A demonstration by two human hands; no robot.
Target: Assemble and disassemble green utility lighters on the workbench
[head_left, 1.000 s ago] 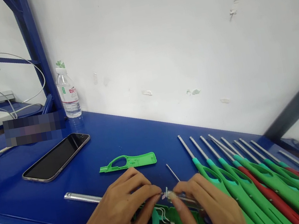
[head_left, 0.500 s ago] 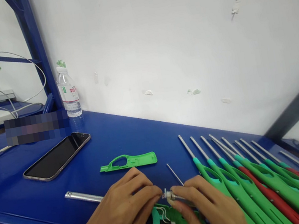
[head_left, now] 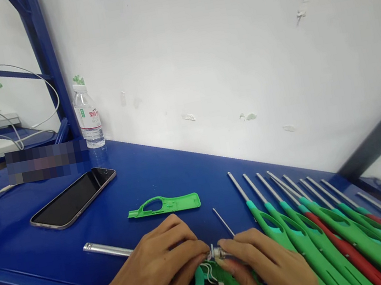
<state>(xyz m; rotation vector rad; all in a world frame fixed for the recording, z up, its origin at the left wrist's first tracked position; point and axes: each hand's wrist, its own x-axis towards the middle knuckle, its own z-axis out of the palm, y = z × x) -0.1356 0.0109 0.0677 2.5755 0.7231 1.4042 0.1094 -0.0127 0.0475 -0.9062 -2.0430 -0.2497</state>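
Note:
My right hand (head_left: 271,263) pinches a small clear-and-whitish fitting (head_left: 217,252), apparently the valve end of a lighter's fuel tank; most of it is hidden in the fingers. From the other side, the closed fingertips of my left hand (head_left: 160,265) meet its left end. Below both hands lies an open green lighter handle half (head_left: 229,278) with white wires (head_left: 209,271) and a teal trigger piece (head_left: 199,277) inside. A metal lighter tube (head_left: 106,250) sticks out left of my left hand. Beyond my hands rests the matching green handle half (head_left: 172,204), its inner side up.
Several long-nosed lighters (head_left: 319,223), green and red, lie in a row on the right. A thin metal rod (head_left: 222,222) points up beside my right hand. A phone (head_left: 75,197) and a water bottle (head_left: 88,116) stand on the blue table (head_left: 143,165), backed by a white wall.
My fingers have shifted slightly around the small fitting, and its pale flange now stands more upright between them. The other things stay where they were.

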